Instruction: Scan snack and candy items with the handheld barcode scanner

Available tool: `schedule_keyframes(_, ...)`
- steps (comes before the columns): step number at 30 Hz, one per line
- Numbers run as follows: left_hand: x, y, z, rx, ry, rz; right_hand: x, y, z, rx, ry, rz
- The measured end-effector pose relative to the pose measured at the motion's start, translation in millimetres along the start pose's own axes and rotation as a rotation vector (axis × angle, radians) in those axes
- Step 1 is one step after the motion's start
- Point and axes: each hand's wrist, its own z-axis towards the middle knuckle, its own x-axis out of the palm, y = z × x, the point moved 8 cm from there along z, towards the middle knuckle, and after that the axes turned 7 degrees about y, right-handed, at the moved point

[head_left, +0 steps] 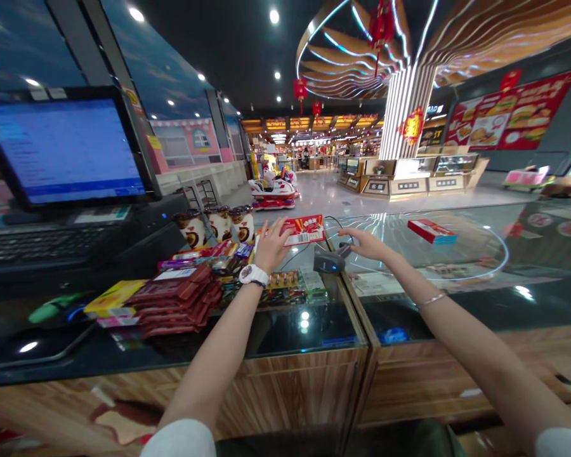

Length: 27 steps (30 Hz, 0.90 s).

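Note:
My left hand, with a white watch on its wrist, grips a flat red-and-white box by its left end. A barcode on the box faces toward me. My right hand is closed around the handle of a dark barcode scanner, whose head sits just below and to the right of the box and shows a small blue light. Both are over the glass counter. Some fingers of the right hand are hidden behind the handle.
Left of my hands lie stacked dark-red packets, a yellow box, assorted snack packs and several patterned cups. A monitor and keyboard stand farther left. More red boxes rest on the glass counter at right.

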Motion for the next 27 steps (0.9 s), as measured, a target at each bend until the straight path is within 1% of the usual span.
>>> schedule_keyframes(2,2.0,2.1,-0.4,-0.005,0.006,0.005,14.1,-2.3,-4.8,-0.009,0.104,0.047)
schedule_keyframes(4,3.6,3.4,-0.9,-0.012,0.007,0.002,27.9,0.8,-6.7,-0.009,0.198,0.078)
schedule_keyframes(6,4.9,4.7,-1.5,-0.024,0.007,-0.013,38.8,6.5,-6.0,-0.008,0.264,0.082)
schedule_keyframes(8,5.8,5.8,-1.9,-0.034,0.008,-0.030,45.4,12.4,-4.3,-0.017,0.295,0.063)
schedule_keyframes(11,6.9,5.8,-2.0,-0.035,0.012,-0.033,47.4,17.3,-2.4,-0.025,0.290,0.029)
schedule_keyframes(20,10.8,4.8,-2.0,-0.020,0.023,-0.021,42.4,23.3,-4.0,-0.071,0.266,-0.001)
schedule_keyframes(23,9.3,7.2,-2.2,-0.035,0.003,-0.025,35.9,27.9,-2.8,-0.108,0.212,0.006)
schedule_keyframes(27,7.2,10.9,-2.9,-0.059,-0.010,-0.030,21.0,30.8,-1.2,-0.107,0.091,0.022)
